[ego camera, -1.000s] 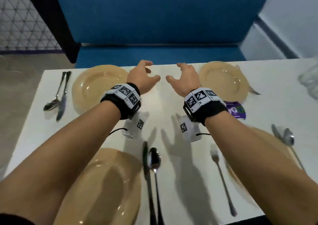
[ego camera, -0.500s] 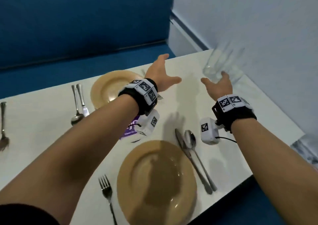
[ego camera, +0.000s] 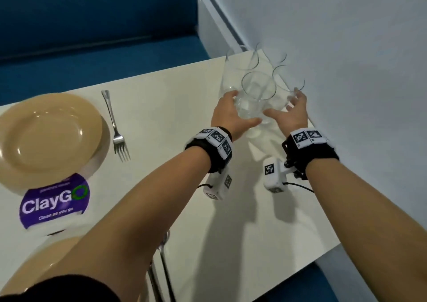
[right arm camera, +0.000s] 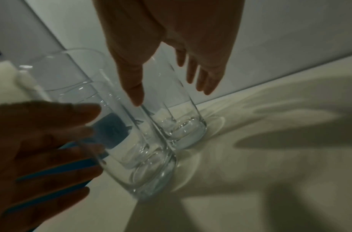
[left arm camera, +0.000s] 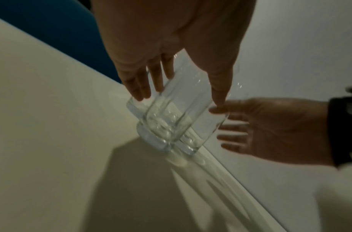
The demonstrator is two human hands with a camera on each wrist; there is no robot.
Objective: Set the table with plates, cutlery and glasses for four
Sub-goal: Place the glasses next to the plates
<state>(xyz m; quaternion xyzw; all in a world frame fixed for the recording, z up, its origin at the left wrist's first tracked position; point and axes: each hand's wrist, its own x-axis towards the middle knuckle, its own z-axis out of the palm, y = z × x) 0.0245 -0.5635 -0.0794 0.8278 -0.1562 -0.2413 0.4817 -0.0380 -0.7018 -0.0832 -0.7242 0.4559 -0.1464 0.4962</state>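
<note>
On the white table (ego camera: 166, 107), spread hands flank clustered glasses (ego camera: 258, 94) by the wall (ego camera: 346, 36), gripping nothing; a fork (ego camera: 115, 126) lies apart.

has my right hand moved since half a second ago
Yes. The right hand has gone forward to the glasses in the table's far corner by the wall; before, it was short of them. Its fingers now reach around one.
</note>
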